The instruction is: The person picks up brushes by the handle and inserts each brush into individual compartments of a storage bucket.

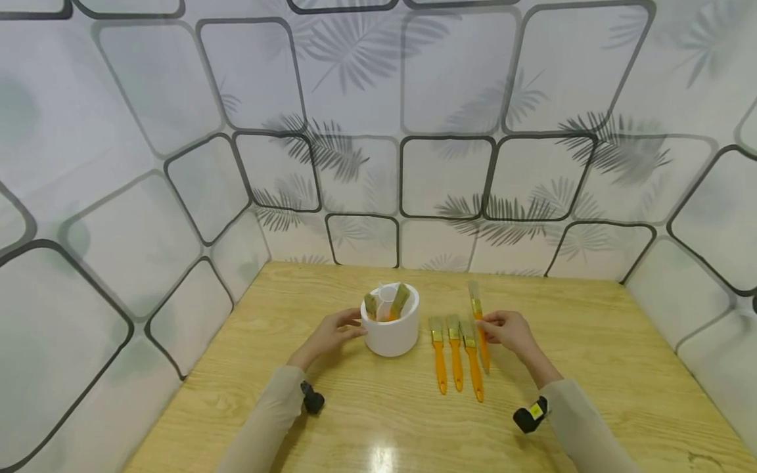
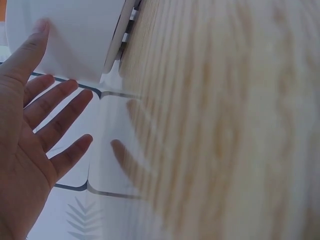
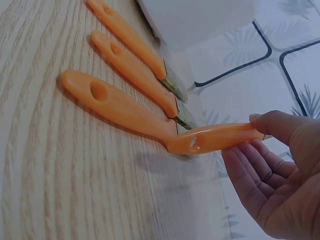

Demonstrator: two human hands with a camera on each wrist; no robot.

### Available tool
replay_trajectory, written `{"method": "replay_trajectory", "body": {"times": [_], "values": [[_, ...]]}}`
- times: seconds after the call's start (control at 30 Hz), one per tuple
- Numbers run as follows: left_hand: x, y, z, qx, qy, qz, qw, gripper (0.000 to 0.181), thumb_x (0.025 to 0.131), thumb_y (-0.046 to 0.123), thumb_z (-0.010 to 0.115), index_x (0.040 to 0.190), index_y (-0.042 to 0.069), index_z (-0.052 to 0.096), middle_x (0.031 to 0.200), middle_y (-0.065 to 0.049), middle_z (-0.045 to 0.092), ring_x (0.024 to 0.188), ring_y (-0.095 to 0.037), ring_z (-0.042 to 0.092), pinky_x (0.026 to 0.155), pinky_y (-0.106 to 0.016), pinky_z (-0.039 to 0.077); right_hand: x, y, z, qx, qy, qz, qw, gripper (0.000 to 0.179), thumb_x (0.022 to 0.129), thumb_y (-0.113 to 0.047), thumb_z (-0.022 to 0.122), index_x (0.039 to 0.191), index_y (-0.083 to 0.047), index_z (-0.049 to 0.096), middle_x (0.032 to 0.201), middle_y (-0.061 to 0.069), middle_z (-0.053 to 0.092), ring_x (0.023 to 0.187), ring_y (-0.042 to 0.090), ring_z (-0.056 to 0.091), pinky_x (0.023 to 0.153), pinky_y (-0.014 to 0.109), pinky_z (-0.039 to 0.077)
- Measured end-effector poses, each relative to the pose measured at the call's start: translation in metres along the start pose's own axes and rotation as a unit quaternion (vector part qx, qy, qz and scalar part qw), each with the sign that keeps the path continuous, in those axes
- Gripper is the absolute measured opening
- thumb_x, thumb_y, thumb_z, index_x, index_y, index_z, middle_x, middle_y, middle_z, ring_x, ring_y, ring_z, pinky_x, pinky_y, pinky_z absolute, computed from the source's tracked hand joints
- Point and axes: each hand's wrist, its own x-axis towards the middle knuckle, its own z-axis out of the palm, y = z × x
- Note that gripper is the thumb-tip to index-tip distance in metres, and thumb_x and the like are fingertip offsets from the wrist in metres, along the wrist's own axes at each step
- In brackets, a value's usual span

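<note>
My left hand (image 1: 331,335) touches the left side of a white round container (image 1: 391,339) standing on the table. In the left wrist view the thumb lies against its wall and the other fingers are spread and nearly straight. Two paintbrushes (image 1: 400,301) stand in the container, bristles up. Pinched between thumb and fingers of my right hand (image 1: 513,332) is a paintbrush with an orange handle (image 3: 215,138), its bristles pointing away from me. Three similar paintbrushes (image 1: 440,368) lie side by side on the table, between the container and the held brush.
The wood-grain table (image 1: 367,420) carries everything. A patterned pale curtain (image 1: 361,164) surrounds its back and sides. On each forearm, over a light sleeve (image 1: 269,407), sits a small black wrist camera (image 1: 312,399).
</note>
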Motion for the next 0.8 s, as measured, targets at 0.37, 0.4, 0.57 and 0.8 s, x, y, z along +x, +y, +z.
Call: {"method": "replay_trajectory", "body": {"times": [0.37,0.4,0.57,0.8], "values": [[0.006,-0.014,0.003,0.007,0.001,0.006,1.0,0.053,0.087,0.018,0.066,0.133,0.0,0.048,0.129,-0.019,0.054,0.112,-0.041,0.054,0.097,-0.051,0.043,0.003,-0.002,0.0,0.016,0.002,0.0,0.9999,0.038,0.088,-0.023,0.065,0.108,0.009,0.059,0.087,0.013,0.064,0.07,0.016,0.065,0.073,0.041,0.057],[0.008,-0.018,0.004,0.007,0.003,0.007,1.0,0.053,0.087,0.018,0.066,0.133,0.001,0.048,0.129,-0.019,0.054,0.112,-0.041,0.054,0.096,-0.051,0.043,0.003,-0.003,0.0,0.017,0.002,-0.001,0.9999,0.038,0.088,-0.023,0.065,0.109,0.009,0.059,0.087,0.013,0.064,0.07,0.016,0.065,0.074,0.041,0.057],[0.013,-0.035,0.006,0.007,0.015,0.009,0.9998,0.053,0.085,0.021,0.068,0.132,0.006,0.05,0.128,-0.015,0.056,0.111,-0.034,0.057,0.095,-0.048,0.046,0.004,-0.005,0.001,0.021,0.008,-0.006,0.9997,0.037,0.089,-0.022,0.064,0.109,0.009,0.059,0.087,0.014,0.064,0.07,0.017,0.066,0.073,0.041,0.057],[0.012,-0.034,0.007,0.018,0.024,0.016,0.9994,0.054,0.083,0.028,0.07,0.13,0.007,0.053,0.126,-0.011,0.059,0.107,-0.03,0.06,0.093,-0.044,0.048,0.005,-0.01,0.002,0.026,0.015,-0.016,0.9994,0.035,0.088,-0.022,0.065,0.107,0.008,0.06,0.087,0.014,0.064,0.071,0.018,0.066,0.074,0.043,0.056]]}}
